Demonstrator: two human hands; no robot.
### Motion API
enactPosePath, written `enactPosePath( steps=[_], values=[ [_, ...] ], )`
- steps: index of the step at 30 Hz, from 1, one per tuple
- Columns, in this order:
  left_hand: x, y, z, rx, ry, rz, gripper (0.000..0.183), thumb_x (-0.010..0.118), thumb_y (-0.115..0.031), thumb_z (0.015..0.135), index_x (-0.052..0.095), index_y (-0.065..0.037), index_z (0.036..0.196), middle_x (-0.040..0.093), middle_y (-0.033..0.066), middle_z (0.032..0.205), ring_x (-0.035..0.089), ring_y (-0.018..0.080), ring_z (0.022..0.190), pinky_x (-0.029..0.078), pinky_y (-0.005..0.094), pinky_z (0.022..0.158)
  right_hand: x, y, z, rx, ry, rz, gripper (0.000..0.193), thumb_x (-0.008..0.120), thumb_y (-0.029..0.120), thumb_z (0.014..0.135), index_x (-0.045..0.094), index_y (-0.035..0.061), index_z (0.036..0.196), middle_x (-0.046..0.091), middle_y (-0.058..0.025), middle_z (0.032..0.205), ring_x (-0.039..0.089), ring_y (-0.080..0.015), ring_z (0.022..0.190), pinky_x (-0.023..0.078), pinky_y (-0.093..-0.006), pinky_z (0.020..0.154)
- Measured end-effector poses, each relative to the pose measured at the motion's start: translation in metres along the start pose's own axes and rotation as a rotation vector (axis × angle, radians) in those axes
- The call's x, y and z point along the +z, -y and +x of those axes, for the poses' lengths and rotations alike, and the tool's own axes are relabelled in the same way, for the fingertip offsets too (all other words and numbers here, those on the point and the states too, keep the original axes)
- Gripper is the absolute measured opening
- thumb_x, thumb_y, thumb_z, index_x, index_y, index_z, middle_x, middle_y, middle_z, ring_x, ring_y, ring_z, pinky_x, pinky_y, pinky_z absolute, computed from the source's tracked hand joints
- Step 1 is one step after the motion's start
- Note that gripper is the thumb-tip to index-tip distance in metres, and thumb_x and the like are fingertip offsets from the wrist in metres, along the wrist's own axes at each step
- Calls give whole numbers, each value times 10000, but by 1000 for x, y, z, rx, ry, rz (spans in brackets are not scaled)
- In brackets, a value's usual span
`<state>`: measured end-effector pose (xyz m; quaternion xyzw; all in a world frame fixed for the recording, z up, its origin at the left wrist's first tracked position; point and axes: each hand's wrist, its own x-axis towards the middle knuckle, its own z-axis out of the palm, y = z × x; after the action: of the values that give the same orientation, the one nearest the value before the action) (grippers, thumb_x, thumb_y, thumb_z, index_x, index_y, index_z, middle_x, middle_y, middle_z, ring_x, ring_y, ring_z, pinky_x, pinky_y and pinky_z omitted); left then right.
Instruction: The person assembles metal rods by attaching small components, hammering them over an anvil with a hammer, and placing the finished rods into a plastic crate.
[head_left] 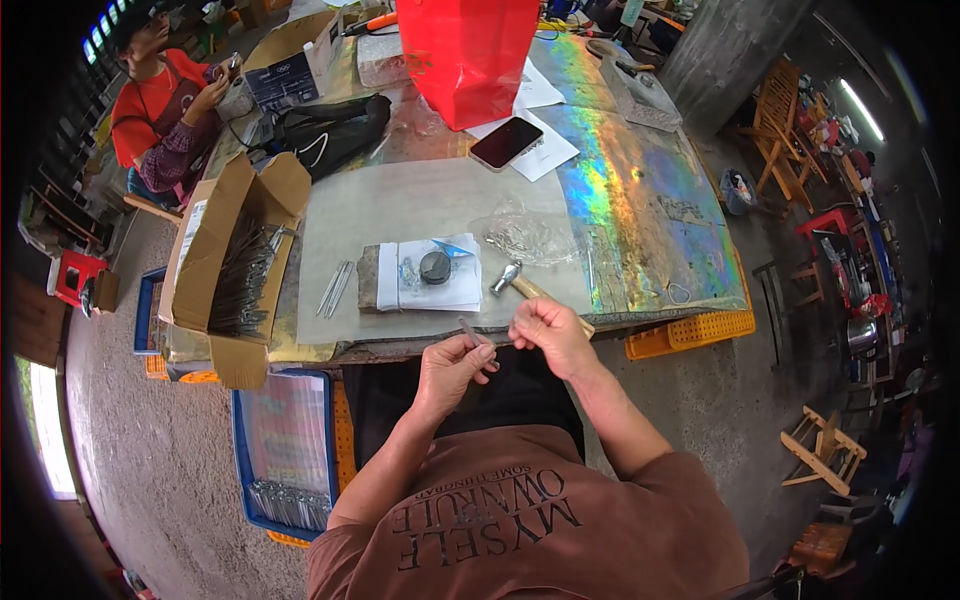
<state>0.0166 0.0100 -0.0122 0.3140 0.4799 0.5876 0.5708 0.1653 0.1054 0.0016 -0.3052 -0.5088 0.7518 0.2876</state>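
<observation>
My left hand is closed at the table's near edge, pinching a thin greyish rod that points up and away. Just to its right, my right hand has its fingers pressed together; whatever they hold, if anything, is too small to make out. Beyond the right hand lies a hammer with a metal head and wooden handle, partly covered by that hand. A dark round block rests on a stack of white paper. Left of the stack are several thin metal rods.
An open cardboard box full of thin metal rods stands at left. A see-through plastic bag, a phone and a red bag lie farther back. A blue crate sits low at left. Another person sits far left.
</observation>
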Motion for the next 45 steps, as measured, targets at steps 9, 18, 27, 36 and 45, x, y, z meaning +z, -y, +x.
enactPosePath(
  steps=[9, 18, 27, 36, 45],
  values=[
    [-2, 3, -4, 5, -42, 166, 137, 553, -98, 808, 588, 26, 762, 590, 73, 660, 525, 99, 525, 416, 196, 494, 29, -24, -16, -89, -61, -217, 138, 526, 124, 826, 553, -7, 789, 545, -17, 690, 493, -64, 661, 410, -224, 593],
    [1, 9, -3, 35, 32, 110, 143, 575, -112, 816, 558, 19, 763, 578, 77, 661, 527, 113, 522, 401, 173, 435, 33, -34, -21, -135, -193, -142, 178, 539, 145, 828, 545, -32, 811, 561, -46, 650, 495, -73, 609, 420, -241, 545],
    [9, 9, -3, 15, 36, 153, 152, 545, -129, 840, 564, 10, 783, 578, 61, 659, 510, 86, 508, 374, 157, 416, 30, -39, -26, -193, -281, -194, 186, 543, 153, 825, 551, -33, 825, 577, -67, 662, 505, -70, 621, 428, -244, 547],
    [12, 5, -5, -6, 23, 131, 112, 555, -88, 824, 553, 12, 774, 578, 71, 659, 527, 106, 523, 398, 171, 434, 29, -41, -27, -236, -306, -258, 177, 550, 149, 813, 553, -28, 803, 584, -98, 681, 553, -120, 630, 440, -272, 556],
    [-4, 1, -6, 18, 115, 299, 144, 548, -61, 822, 516, -4, 693, 519, 41, 608, 473, 85, 498, 385, 184, 460, 20, -39, -30, -385, -161, -468, 157, 559, 133, 772, 549, -24, 762, 570, -159, 685, 585, -267, 653, 445, -339, 576]
  ],
)
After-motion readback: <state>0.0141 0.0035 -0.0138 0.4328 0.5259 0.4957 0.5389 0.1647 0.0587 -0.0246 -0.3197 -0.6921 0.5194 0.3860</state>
